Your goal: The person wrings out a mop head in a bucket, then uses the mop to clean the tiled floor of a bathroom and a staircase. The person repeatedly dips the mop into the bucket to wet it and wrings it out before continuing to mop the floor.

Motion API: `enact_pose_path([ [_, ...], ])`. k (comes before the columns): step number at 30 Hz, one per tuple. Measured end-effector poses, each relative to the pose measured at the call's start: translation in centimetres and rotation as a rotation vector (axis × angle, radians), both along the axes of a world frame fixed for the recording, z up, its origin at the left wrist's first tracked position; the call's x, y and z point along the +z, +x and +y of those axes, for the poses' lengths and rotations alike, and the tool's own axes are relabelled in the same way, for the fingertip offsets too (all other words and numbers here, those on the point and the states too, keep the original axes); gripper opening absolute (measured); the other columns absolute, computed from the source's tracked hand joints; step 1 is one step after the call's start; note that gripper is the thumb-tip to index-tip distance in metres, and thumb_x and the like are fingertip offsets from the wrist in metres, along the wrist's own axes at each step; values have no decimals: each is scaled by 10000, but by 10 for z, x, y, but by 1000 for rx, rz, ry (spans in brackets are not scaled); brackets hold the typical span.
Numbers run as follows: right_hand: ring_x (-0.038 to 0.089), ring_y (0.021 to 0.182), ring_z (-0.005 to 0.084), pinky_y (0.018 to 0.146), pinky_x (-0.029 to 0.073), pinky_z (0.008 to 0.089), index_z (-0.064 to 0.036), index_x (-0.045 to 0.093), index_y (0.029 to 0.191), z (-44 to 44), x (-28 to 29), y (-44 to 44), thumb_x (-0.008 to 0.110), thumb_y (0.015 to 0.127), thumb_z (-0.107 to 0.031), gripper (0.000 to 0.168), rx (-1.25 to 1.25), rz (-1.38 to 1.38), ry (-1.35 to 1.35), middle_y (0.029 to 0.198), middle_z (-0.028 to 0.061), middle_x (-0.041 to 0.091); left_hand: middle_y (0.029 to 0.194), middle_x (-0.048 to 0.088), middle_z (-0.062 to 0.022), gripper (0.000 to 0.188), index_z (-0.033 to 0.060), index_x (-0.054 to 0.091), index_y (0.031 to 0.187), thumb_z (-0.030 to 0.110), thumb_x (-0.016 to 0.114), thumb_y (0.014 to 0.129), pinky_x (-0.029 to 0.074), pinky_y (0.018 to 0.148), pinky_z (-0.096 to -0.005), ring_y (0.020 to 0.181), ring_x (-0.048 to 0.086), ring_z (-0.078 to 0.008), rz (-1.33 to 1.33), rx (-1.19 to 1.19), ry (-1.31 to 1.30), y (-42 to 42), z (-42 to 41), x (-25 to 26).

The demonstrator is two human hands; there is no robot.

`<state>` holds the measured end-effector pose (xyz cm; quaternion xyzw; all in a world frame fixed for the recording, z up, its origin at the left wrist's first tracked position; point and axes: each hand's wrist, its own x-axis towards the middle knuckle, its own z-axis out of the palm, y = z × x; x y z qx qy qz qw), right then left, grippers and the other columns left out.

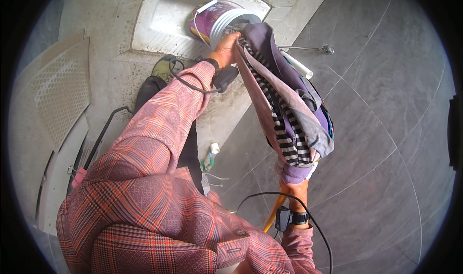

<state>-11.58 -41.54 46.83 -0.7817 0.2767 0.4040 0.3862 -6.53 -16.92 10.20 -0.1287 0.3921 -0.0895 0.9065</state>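
Observation:
A bundle of mop cloth strips (285,107), purple, pink, grey and black-and-white striped, stretches between my two hands. My left hand (227,49) grips its upper end at the mouth of a purple and white plastic bucket (213,20). The bucket lies on its side over a white squat toilet (173,10). At the lower end of the bundle, my right hand (294,187) is closed around the gathered purple cloth, its fingers mostly hidden. An orange-yellow pole (273,212) runs down beside my right wrist; where its upper end goes cannot be seen.
A white pipe (300,67) sticks out behind the cloth, near a metal fitting (328,49) on the grey tiles. Below are a white-capped pipe (214,148) and a green hose (208,163). A perforated panel (63,93) stands left. My shoe (162,69) rests by the toilet's step.

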Motion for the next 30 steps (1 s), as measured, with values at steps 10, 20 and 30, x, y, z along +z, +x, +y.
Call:
enact_pose_path([
  [10, 453, 510, 135, 477, 365, 268, -46, 502, 841, -3, 3, 3, 646, 666, -40, 227, 90, 16, -70, 656, 14, 477, 885, 599, -113, 250, 42, 518, 1033, 217, 496, 856, 503, 695, -413, 758, 593, -249, 72, 19, 64, 2, -19, -22],
  [20, 544, 557, 132, 511, 450, 269, 13, 549, 852, -1, -5, 3, 697, 598, -31, 297, 164, -69, -144, 687, 34, 567, 818, 576, -109, 202, 38, 530, 970, 189, 544, 837, 505, 669, -401, 712, 581, -238, 115, -45, 63, -3, -19, -16],
  [30, 521, 971, 145, 863, 401, 274, 7, 386, 1243, 21, -8, 0, 740, 613, -25, 723, 151, -289, -14, 1101, 63, 535, 1276, 426, -171, 591, 104, 513, 1155, 561, 567, 785, 414, 820, -577, 1139, 422, -324, 108, -789, 513, -17, 14, 13],
])
